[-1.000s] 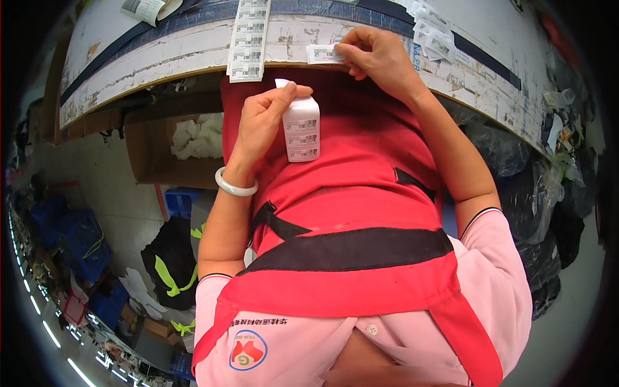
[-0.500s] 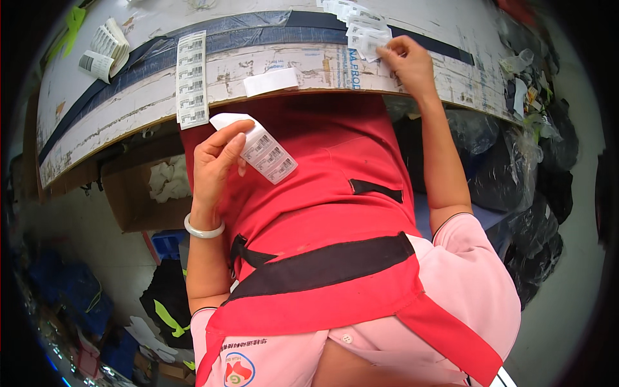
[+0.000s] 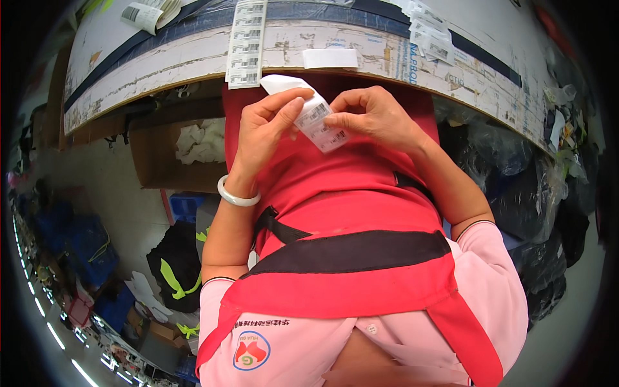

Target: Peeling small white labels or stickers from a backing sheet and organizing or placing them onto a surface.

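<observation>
My left hand (image 3: 269, 132) pinches a short strip of barcode labels (image 3: 317, 120) between thumb and fingers, held over my lap just off the table's edge. Its upper end folds over, showing a blank white back. At the strip's right side my right hand (image 3: 371, 116) closes thumb against forefinger on a label's edge; whether a label is lifting there I cannot make out. A longer strip of barcode labels (image 3: 246, 45) lies on the table, hanging slightly over the front edge. To its right rests a blank white paper strip (image 3: 330, 59).
Small labelled packets (image 3: 433, 40) lie overlapped at the back right of the worn table (image 3: 187, 61). A curled label stack (image 3: 145, 16) sits at the far left. Below stands a cardboard box (image 3: 151, 155) with crumpled paper. Plastic bags (image 3: 516, 187) crowd the right side.
My right hand has come from the packets on the table to the strip in my left hand. The view has shifted, so the table sits higher and further right.
</observation>
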`<state>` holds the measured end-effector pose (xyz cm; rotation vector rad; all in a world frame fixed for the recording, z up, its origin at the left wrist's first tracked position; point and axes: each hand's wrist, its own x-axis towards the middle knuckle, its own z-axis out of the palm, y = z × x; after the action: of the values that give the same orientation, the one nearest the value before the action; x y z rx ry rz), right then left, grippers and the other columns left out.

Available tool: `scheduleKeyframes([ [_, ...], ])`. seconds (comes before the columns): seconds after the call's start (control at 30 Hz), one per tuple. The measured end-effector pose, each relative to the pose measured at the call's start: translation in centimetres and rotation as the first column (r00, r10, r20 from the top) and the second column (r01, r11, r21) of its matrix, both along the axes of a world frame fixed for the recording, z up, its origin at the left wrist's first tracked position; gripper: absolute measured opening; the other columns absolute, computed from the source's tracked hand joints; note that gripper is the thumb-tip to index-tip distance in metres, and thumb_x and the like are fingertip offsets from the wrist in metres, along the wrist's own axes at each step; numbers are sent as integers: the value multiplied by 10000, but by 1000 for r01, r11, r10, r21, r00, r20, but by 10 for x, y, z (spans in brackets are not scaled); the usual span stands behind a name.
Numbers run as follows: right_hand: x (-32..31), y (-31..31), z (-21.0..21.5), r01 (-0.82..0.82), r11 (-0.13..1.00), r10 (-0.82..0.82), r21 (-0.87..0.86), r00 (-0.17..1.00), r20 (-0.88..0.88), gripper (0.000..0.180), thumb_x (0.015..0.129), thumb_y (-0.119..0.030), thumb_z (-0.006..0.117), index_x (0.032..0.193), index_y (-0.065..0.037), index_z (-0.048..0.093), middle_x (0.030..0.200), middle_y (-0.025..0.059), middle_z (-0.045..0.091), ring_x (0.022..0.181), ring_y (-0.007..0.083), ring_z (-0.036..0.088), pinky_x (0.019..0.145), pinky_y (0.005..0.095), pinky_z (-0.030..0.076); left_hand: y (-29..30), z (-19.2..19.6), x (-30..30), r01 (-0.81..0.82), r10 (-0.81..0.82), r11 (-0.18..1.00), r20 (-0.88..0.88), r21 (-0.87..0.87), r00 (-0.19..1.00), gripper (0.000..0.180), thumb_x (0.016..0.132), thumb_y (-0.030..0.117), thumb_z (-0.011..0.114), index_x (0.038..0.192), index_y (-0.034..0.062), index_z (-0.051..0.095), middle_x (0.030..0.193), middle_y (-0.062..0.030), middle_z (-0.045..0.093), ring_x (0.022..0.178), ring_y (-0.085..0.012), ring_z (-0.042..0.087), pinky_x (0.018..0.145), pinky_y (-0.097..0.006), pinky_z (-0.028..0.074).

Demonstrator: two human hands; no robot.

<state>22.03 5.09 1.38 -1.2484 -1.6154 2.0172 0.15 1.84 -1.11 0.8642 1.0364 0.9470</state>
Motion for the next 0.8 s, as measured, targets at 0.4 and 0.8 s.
scheduleKeyframes([
  [0.4, -17, -1, -13, 179, 888, -163, 423, 984, -73, 113, 887, -101, 649, 906, 8, 671, 834, 19, 645, 749, 72, 580, 667, 227, 489, -5, -7, -6, 115, -114, 993, -74, 21, 991, 243, 876, 113, 684, 1065, -40, 678, 927, -78, 697, 816, -92, 625, 717, -228, 512],
  [0.8, 6, 57, -11, 355, 914, -368, 198, 929, 31, 194, 896, -193, 666, 970, -14, 665, 770, 15, 639, 631, 54, 589, 558, 188, 499, 1, -22, -11, 57, -46, 993, -106, 107, 993, 379, 960, 338, 573, 962, -11, 722, 797, -20, 673, 663, -48, 503, 587, -192, 391],
])
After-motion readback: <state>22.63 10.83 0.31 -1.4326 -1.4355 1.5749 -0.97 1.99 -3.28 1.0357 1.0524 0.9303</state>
